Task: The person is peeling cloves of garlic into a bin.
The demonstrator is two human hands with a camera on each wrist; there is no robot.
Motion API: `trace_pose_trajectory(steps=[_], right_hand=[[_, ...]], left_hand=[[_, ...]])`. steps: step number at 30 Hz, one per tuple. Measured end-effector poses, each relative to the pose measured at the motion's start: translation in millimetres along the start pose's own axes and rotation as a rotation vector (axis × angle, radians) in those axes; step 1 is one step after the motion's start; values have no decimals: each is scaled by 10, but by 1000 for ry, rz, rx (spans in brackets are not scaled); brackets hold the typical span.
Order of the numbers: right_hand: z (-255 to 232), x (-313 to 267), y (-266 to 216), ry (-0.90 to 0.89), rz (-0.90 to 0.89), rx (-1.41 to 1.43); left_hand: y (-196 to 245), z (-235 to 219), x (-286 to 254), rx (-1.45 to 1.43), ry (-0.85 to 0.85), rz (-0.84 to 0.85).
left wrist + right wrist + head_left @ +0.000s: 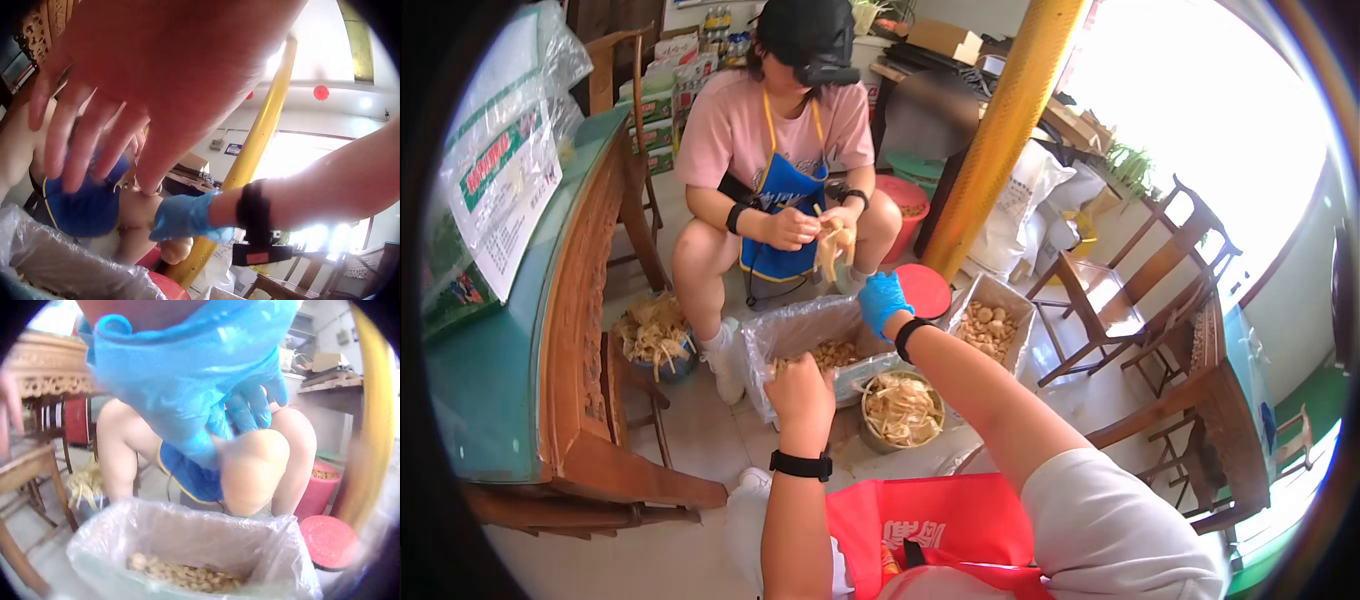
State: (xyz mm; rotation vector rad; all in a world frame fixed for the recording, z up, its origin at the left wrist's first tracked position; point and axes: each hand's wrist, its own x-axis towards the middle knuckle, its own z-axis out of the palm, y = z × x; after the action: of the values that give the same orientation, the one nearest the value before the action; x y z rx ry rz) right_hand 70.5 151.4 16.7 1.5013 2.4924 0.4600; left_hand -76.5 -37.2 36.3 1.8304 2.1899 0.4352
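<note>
My right hand (pixel 884 304), in a blue glove, holds a pale, rounded, lumpy vegetable (pixel 255 472) over the plastic-lined bin (pixel 187 515). Its fingers and thumb curve around the upper part; the exact kind of vegetable I cannot tell. Pale chunks (pixel 187 575) cover the bin's bottom. My bare left hand (pixel 802 393) hovers near the bin's front left corner, and the left wrist view shows its fingers (pixel 94 137) loosely extended with nothing in them. Just right of the bin's front stands a metal pot of pale peelings (pixel 903 408).
Across the bin sits a person in a blue apron (pixel 785 215), handling a stringy pale vegetable (pixel 833 245). A second bin (pixel 990 325) holds rounder pieces. Nearby are a red lid (pixel 923 290), a bucket of peelings (pixel 653 335), a yellow pillar (pixel 1000 140), tables and a wooden chair (pixel 1115 295).
</note>
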Motion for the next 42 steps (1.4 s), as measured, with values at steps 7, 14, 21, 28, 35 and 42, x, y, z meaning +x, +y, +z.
trace_pose_trajectory(steps=[7, 14, 21, 28, 35, 42], right_hand=[[255, 169, -781, -86, -109, -466], [675, 271, -1042, -312, -87, -417], [992, 130, -1037, -322, -83, -255], [1209, 77, -1007, -333, -56, -56], [1259, -37, -964, -350, -45, 75], [1291, -57, -803, -313, -4, 224]], left_hand=[[173, -285, 41, -94, 550, -14], [506, -153, 62, -232, 577, 248], [675, -80, 26, -48, 584, 469], [614, -190, -2, -271, 351, 544], [517, 235, 159, -6, 442, 245], [607, 8, -23, -280, 382, 580]])
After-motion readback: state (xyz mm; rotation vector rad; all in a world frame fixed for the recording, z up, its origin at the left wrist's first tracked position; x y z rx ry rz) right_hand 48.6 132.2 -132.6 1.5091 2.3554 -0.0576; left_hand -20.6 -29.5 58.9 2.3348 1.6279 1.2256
